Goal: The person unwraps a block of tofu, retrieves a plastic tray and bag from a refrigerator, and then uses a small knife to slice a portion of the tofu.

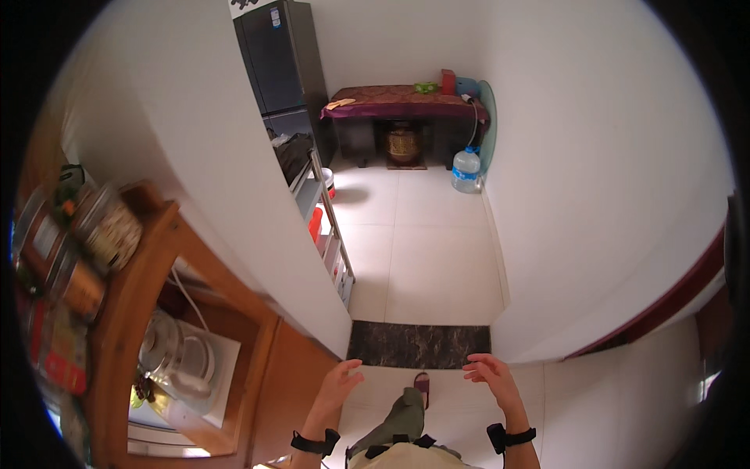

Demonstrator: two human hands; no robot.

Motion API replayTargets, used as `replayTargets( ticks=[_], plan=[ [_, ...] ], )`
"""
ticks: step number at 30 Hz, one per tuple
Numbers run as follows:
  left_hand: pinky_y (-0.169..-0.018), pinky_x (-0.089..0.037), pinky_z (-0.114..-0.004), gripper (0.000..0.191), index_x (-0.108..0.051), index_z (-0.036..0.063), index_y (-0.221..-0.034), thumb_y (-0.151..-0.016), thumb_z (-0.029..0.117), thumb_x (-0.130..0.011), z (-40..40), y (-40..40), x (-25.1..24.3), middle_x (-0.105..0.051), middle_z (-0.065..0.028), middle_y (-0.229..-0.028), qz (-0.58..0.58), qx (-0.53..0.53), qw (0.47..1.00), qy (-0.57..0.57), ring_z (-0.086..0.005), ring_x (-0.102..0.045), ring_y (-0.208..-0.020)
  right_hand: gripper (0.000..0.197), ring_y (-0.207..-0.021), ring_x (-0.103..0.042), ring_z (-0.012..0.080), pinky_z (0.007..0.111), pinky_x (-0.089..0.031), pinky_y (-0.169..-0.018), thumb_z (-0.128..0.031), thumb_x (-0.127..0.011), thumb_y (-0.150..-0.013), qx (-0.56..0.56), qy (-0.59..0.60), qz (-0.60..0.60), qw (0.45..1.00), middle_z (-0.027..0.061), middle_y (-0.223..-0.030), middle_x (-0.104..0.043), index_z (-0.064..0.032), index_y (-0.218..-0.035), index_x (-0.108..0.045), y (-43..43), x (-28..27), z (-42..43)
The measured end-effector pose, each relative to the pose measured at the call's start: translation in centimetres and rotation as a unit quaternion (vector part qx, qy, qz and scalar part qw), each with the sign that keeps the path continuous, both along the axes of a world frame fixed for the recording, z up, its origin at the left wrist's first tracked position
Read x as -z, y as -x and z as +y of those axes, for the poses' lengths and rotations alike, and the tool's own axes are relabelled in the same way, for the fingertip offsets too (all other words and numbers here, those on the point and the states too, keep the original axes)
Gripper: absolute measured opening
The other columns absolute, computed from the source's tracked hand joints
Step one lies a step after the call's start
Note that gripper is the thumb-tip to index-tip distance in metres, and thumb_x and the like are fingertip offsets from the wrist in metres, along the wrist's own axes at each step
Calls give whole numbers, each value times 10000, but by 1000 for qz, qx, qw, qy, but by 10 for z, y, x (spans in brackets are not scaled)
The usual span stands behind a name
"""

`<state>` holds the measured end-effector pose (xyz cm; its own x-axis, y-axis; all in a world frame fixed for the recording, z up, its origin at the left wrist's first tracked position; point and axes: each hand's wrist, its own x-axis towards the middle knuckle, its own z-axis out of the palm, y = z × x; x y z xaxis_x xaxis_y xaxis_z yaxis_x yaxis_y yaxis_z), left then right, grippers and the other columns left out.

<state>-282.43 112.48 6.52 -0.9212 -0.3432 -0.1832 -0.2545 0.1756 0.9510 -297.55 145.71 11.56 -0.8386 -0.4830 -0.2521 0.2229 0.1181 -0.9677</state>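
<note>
My left hand (pixel 338 384) is raised in front of my body, its fingers apart and nothing in it. On the other side my right hand (pixel 491 375) hangs in the air the same way, fingers loosely spread around nothing. Both wrists wear black straps. Beyond the hands a dark marble threshold strip (pixel 419 345) crosses the floor of the opening. One foot in a dark slipper (pixel 422 384) stands just short of that strip. To the left of my left hand is a wooden cabinet (pixel 266 375) holding a glass kettle (pixel 161 346).
Jars (pixel 108 228) stand on the cabinet top. Past the opening, a metal shelf rack (pixel 328 223) lines the left side near a dark refrigerator (pixel 269 64). A cloth-covered table (pixel 381 97) is against the back wall, with a water bottle (pixel 466 171) on the floor beside it. White walls (pixel 562 193) flank the passage.
</note>
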Motion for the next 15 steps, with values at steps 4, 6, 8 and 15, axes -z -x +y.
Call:
replayTargets(
  ticks=[4, 6, 8, 15],
  plan=[
    [-814, -487, -284, 339, -541, -9, -1220, -924, 150, -579, -37, 132, 13, -601, -94, -1154, 8, -36, 999, -6, -173, -619, -978, 283, -832, -655, 166, 277, -507, -756, -197, -488, -958, -6, -2, -20, 1000, 119, -991, -672, -14, -1158, -571, 135, 16, -37],
    [-829, -485, -288, 360, -548, -11, -1218, -909, 166, -600, -49, 210, 13, -603, -106, -1170, 26, -39, 998, -31, -185, -617, -986, 282, -826, -655, 166, 278, -509, -751, -197, -488, -958, -20, -6, -13, 1000, 119, -986, -672, -14, -1155, -573, 200, 6, -49],
    [-843, -482, -292, 382, -555, -12, -1216, -894, 182, -621, -56, 289, -1, -605, -119, -1187, 40, -29, 997, -52, -197, -616, -994, 276, -814, -657, 167, 282, -512, -741, -198, -485, -958, -5, 0, -5, 1000, 118, -973, -672, -14, -1141, -581, 259, 6, -57],
    [-842, -476, -261, 376, -509, -12, -1260, -932, 159, -572, -102, 542, -30, -575, -100, -1231, 68, 67, 994, -58, -162, -621, -1008, 265, -807, -661, 170, 271, -505, -731, -179, -471, -957, 6, -76, -55, 996, 116, -962, -675, -11, -1116, -601, 491, 44, -101]
  ],
)
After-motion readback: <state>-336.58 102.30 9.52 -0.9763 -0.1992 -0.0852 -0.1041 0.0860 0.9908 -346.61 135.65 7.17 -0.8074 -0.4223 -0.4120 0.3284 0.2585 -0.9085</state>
